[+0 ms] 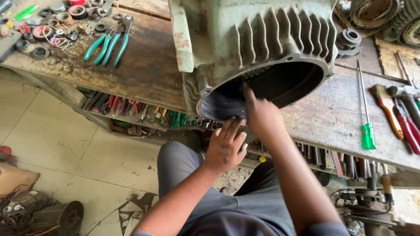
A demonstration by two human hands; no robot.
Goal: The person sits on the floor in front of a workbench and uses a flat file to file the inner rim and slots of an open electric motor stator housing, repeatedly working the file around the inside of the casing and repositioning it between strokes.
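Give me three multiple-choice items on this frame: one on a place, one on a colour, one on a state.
1. Where does the green-handled screwdriver lie?
A. on the floor
B. on the workbench right of the motor housing
C. inside the housing

2. What colour are the pliers' handles?
A. teal
B. yellow
C. black

3. What is the right hand doing?
A. holding a hammer
B. resting on the knee
C. reaching into the housing's opening

Answers: 1 B, it lies on the planks there; 2 A, teal grips; 3 C, fingers inside the rim, the left hand at its lower edge.
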